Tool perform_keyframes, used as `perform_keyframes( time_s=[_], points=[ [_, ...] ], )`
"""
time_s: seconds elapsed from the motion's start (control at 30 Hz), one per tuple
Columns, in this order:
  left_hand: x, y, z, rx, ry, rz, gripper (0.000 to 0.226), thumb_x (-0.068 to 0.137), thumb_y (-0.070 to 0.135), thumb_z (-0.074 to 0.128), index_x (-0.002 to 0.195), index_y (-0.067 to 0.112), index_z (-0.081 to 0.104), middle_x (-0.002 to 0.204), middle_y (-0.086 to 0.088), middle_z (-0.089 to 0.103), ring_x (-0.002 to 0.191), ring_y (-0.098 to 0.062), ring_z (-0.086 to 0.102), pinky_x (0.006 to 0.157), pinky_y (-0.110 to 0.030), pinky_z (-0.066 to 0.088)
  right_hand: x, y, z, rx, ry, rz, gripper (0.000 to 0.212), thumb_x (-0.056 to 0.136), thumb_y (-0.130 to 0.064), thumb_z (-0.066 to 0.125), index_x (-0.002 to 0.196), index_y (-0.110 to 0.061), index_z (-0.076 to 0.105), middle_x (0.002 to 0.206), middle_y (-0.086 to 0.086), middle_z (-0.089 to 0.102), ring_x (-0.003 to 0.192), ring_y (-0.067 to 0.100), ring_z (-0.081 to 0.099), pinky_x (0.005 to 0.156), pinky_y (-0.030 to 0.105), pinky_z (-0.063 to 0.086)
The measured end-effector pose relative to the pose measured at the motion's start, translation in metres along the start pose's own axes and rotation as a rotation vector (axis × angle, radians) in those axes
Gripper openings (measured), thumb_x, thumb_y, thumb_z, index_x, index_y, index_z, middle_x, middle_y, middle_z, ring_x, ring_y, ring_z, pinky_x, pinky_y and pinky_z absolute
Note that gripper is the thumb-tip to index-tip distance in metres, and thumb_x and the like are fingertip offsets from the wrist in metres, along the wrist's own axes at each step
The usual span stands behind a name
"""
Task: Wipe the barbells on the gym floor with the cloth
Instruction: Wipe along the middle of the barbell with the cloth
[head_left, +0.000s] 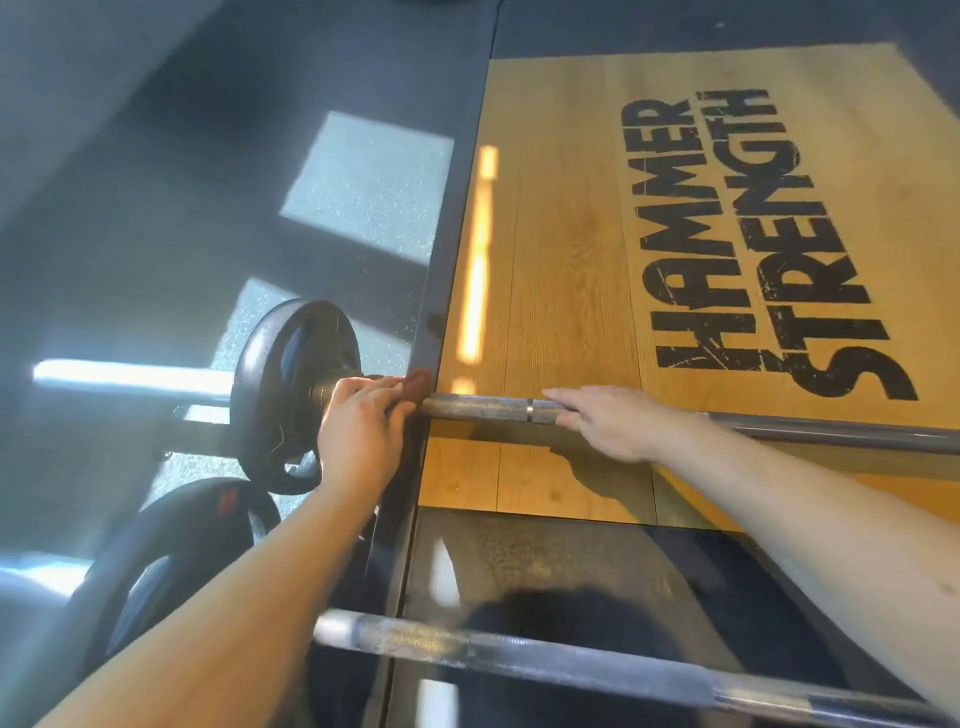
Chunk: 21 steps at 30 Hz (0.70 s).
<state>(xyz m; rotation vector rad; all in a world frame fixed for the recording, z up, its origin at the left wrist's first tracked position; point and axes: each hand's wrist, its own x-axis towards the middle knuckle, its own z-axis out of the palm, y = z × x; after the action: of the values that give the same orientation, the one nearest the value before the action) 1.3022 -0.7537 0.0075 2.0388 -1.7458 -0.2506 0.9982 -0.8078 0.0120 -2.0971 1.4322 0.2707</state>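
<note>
At the far left, on the dark rubber gym floor (156, 182), the sleeve of the far barbell (483, 408) sticks out past a black weight plate (291, 395) mounted on it. A second plate (171, 561) sits lower left, nearer the viewer. Just right of the mounted plate, at the left edge of the wooden platform (561, 260), the left hand (358, 431) grips a reddish-brown cloth (418, 382), its fingers curled round the cloth and the shaft. Further right, the right hand (608, 421) rests on the same shaft with straight fingers and holds nothing. A near barbell (571, 660) lies across the floor below.

The steel bar is likely heavy and stiff, and it may roll, so a steadying hand helps. Its knurled grip will probably drag at the cloth. The cloth looks soft and light, and is best wrapped round the shaft and slid along.

In all there are two barbells, two plates and one cloth.
</note>
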Motion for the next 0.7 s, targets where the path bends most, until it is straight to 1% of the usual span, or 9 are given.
perform_keyframes(
  time_s=[0.07, 0.13, 0.2, 0.27, 0.33, 0.43, 0.53, 0.6, 0.7],
  points=[
    [0.001, -0.001, 0.0, 0.019, -0.018, 0.003, 0.03, 0.097, 0.032, 0.068, 0.124, 0.019, 0.073, 0.125, 0.004, 0.067, 0.121, -0.013, 0.052, 0.095, -0.032, 0.046, 0.007, 0.002, -0.007, 0.12, -0.02, 0.006, 0.038, 0.107, -0.039, 0.046, 0.145, -0.039, 0.052, 0.128, -0.001, 0.064, 0.117, 0.027, 0.058, 0.092, 0.037, 0.046],
    [0.0, 0.0, 0.0, 0.005, -0.019, 0.0, 0.03, 0.096, 0.029, 0.069, 0.122, 0.016, 0.074, 0.124, 0.002, 0.068, 0.121, -0.016, 0.052, 0.096, -0.034, 0.046, 0.006, 0.001, 0.005, 0.206, 0.059, 0.045, 0.037, 0.105, -0.037, 0.052, 0.142, -0.041, 0.056, 0.126, -0.004, 0.066, 0.118, 0.029, 0.058, 0.097, 0.038, 0.046],
    [-0.002, 0.005, 0.001, -0.014, 0.009, 0.044, 0.028, 0.094, 0.024, 0.072, 0.12, 0.013, 0.075, 0.121, -0.001, 0.07, 0.119, -0.02, 0.054, 0.097, -0.037, 0.047, -0.002, -0.002, 0.03, 0.126, 0.304, 0.059, 0.041, 0.104, -0.032, 0.056, 0.145, -0.035, 0.056, 0.12, -0.004, 0.065, 0.116, 0.026, 0.056, 0.103, 0.043, 0.041],
    [-0.007, 0.02, 0.011, -0.031, 0.035, 0.161, 0.024, 0.092, 0.021, 0.074, 0.115, 0.013, 0.077, 0.118, 0.0, 0.072, 0.112, -0.021, 0.056, 0.096, -0.041, 0.051, -0.01, -0.003, 0.06, -0.016, 0.623, -0.042, 0.039, 0.098, -0.02, 0.065, 0.136, -0.026, 0.063, 0.099, -0.003, 0.061, 0.097, 0.022, 0.054, 0.088, 0.042, 0.042],
    [-0.015, 0.046, 0.03, -0.039, 0.0, 0.293, 0.021, 0.09, 0.022, 0.076, 0.11, 0.016, 0.079, 0.116, 0.003, 0.074, 0.107, -0.018, 0.057, 0.093, -0.039, 0.051, -0.009, 0.001, 0.08, -0.074, 0.807, -0.111, 0.037, 0.093, -0.013, 0.067, 0.13, -0.02, 0.067, 0.094, 0.0, 0.061, 0.089, 0.023, 0.054, 0.078, 0.04, 0.039],
    [-0.022, 0.068, 0.053, -0.06, -0.049, 0.367, 0.023, 0.093, 0.029, 0.072, 0.112, 0.018, 0.078, 0.12, 0.005, 0.073, 0.109, -0.015, 0.056, 0.095, -0.033, 0.048, -0.007, 0.002, 0.084, -0.075, 0.861, -0.13, 0.036, 0.093, -0.015, 0.063, 0.129, -0.017, 0.068, 0.098, 0.003, 0.063, 0.09, 0.025, 0.056, 0.078, 0.039, 0.039],
    [-0.016, 0.036, 0.039, -0.055, -0.025, 0.331, 0.023, 0.096, 0.031, 0.067, 0.114, 0.021, 0.077, 0.123, 0.006, 0.071, 0.109, -0.004, 0.049, 0.103, -0.021, 0.042, -0.008, 0.003, 0.079, -0.069, 0.845, -0.138, 0.037, 0.093, -0.016, 0.067, 0.13, -0.017, 0.067, 0.097, 0.002, 0.063, 0.089, 0.024, 0.056, 0.078, 0.04, 0.042],
    [-0.008, 0.003, 0.017, -0.03, 0.036, 0.232, 0.021, 0.096, 0.027, 0.069, 0.114, 0.019, 0.077, 0.122, 0.004, 0.071, 0.11, -0.007, 0.052, 0.102, -0.021, 0.041, -0.005, 0.002, 0.075, -0.031, 0.835, -0.132, 0.037, 0.091, -0.014, 0.071, 0.128, -0.018, 0.068, 0.095, 0.002, 0.063, 0.088, 0.025, 0.056, 0.077, 0.041, 0.041],
    [-0.005, -0.019, 0.001, -0.031, 0.066, 0.094, 0.022, 0.094, 0.019, 0.071, 0.115, 0.013, 0.077, 0.121, -0.001, 0.071, 0.112, -0.018, 0.06, 0.101, -0.03, 0.047, -0.002, 0.001, 0.074, -0.022, 0.843, -0.125, 0.037, 0.09, -0.014, 0.072, 0.126, -0.02, 0.069, 0.094, 0.001, 0.063, 0.088, 0.024, 0.056, 0.076, 0.04, 0.04]
  ],
)
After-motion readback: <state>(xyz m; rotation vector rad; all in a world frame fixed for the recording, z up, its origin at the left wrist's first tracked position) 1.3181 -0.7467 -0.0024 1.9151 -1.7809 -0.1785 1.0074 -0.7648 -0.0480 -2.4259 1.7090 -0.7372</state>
